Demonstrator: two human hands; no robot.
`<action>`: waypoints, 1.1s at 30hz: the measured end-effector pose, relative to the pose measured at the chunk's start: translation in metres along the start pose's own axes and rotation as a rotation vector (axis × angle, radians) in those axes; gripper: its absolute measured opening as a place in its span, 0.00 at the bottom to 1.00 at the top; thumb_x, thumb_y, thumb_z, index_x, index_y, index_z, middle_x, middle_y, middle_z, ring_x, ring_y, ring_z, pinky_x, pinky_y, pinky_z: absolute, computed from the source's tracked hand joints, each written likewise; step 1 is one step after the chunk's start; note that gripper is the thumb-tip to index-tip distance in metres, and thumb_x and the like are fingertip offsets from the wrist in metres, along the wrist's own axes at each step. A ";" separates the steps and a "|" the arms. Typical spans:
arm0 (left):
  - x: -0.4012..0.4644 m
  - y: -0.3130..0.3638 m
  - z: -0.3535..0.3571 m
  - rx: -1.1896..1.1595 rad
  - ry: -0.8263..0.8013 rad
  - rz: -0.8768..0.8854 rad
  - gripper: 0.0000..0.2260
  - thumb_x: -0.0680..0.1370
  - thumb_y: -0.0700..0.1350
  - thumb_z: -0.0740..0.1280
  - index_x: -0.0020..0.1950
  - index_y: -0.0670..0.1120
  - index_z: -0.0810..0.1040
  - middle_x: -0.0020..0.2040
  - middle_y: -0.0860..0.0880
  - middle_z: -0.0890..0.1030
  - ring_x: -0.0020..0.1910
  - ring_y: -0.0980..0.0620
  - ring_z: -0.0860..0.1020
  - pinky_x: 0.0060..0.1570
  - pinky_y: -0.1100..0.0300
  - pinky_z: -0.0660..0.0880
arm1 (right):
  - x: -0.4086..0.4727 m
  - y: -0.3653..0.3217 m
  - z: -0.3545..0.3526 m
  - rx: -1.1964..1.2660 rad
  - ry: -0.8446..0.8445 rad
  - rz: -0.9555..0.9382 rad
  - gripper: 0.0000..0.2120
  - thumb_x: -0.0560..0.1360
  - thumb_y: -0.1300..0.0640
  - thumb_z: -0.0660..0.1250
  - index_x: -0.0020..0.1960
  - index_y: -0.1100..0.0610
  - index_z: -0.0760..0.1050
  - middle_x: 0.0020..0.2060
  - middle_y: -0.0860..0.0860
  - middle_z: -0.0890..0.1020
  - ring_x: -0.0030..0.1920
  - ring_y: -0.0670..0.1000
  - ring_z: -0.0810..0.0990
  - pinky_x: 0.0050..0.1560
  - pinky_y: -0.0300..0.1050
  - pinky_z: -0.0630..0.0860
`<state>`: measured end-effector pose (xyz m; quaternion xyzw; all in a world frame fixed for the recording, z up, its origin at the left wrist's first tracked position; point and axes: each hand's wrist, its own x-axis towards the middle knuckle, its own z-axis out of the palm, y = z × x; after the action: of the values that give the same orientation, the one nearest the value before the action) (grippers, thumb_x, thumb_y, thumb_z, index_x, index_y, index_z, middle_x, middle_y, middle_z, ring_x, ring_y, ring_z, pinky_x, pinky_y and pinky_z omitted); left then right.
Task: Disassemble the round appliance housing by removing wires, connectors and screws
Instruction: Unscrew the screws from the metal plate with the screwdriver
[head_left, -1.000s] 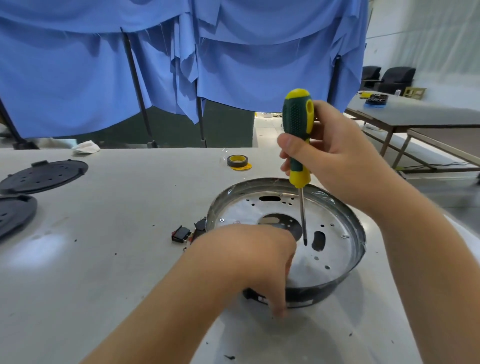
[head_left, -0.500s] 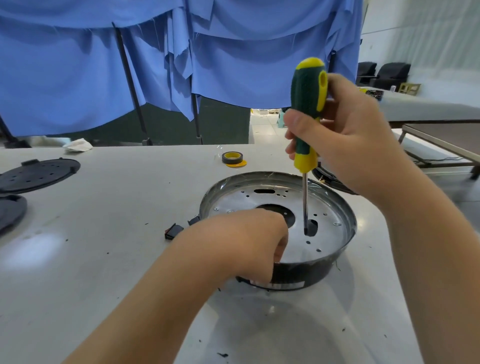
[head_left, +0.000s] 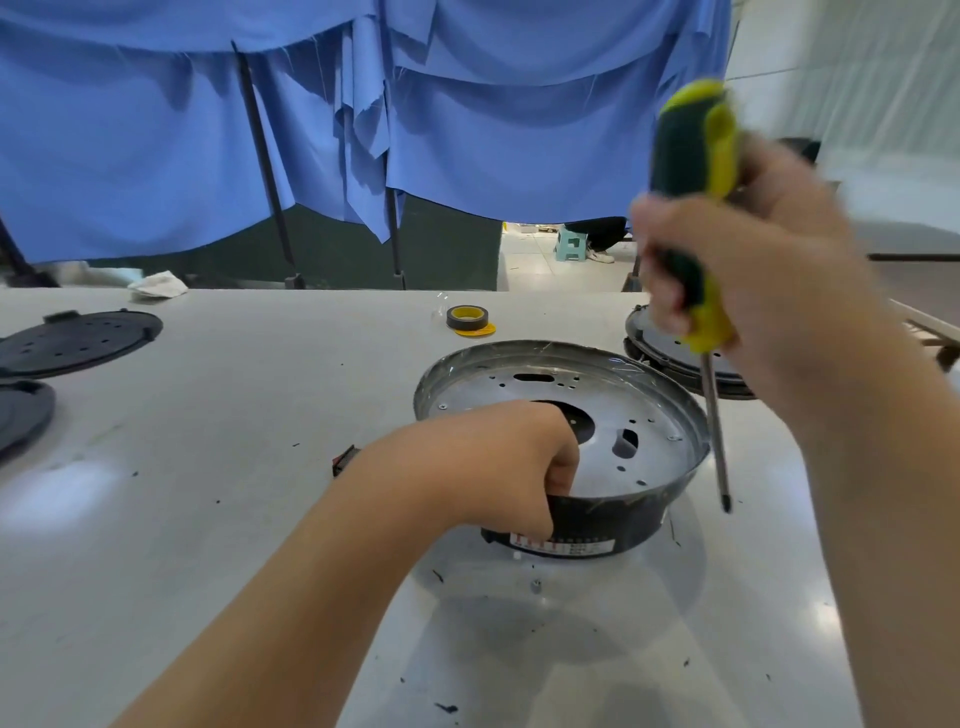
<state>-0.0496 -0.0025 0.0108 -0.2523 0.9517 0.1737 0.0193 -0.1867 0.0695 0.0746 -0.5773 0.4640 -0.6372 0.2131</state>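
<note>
The round appliance housing (head_left: 644, 509) lies open side up on the white table, a shiny metal pan with holes and a dark outer wall. My left hand (head_left: 498, 462) grips its near left rim, fingers curled over the edge. My right hand (head_left: 753, 280) holds a green and yellow screwdriver (head_left: 696, 218) upright. The screwdriver tip hangs outside the housing's right rim, above the table. A small loose screw (head_left: 536, 586) lies on the table just in front of the housing.
A second round housing (head_left: 670, 358) sits behind, partly hidden by my right hand. A yellow tape roll (head_left: 467, 318) lies farther back. Two black round covers (head_left: 78, 343) rest at the far left. A small black connector (head_left: 344, 460) lies left of the housing. Blue cloth hangs behind.
My right hand has lifted the screwdriver out of the housing and carried it to the right, past the rim. My left hand keeps its grip on the rim.
</note>
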 end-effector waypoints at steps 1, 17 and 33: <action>0.001 -0.001 0.001 -0.008 -0.001 -0.003 0.10 0.70 0.39 0.70 0.34 0.51 0.73 0.33 0.54 0.75 0.33 0.56 0.73 0.32 0.64 0.70 | 0.000 0.004 0.001 -0.139 -0.074 0.048 0.09 0.73 0.61 0.69 0.49 0.54 0.71 0.30 0.47 0.75 0.25 0.46 0.71 0.24 0.40 0.71; -0.007 -0.022 -0.021 -0.188 0.092 -0.036 0.09 0.68 0.43 0.74 0.35 0.52 0.75 0.32 0.55 0.78 0.29 0.62 0.75 0.27 0.73 0.68 | 0.001 0.034 -0.001 -0.899 -0.732 0.436 0.14 0.64 0.44 0.77 0.45 0.45 0.77 0.39 0.44 0.81 0.41 0.45 0.80 0.42 0.40 0.78; -0.035 0.010 -0.027 -0.011 -0.178 -0.325 0.11 0.74 0.54 0.70 0.41 0.47 0.80 0.33 0.52 0.81 0.23 0.59 0.76 0.26 0.66 0.75 | -0.002 0.029 0.001 -0.943 -0.750 0.408 0.09 0.66 0.49 0.76 0.39 0.47 0.77 0.37 0.45 0.80 0.40 0.47 0.78 0.39 0.41 0.73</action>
<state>-0.0228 0.0136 0.0435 -0.3865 0.8920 0.1952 0.1298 -0.1933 0.0571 0.0488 -0.6929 0.6893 -0.0656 0.2011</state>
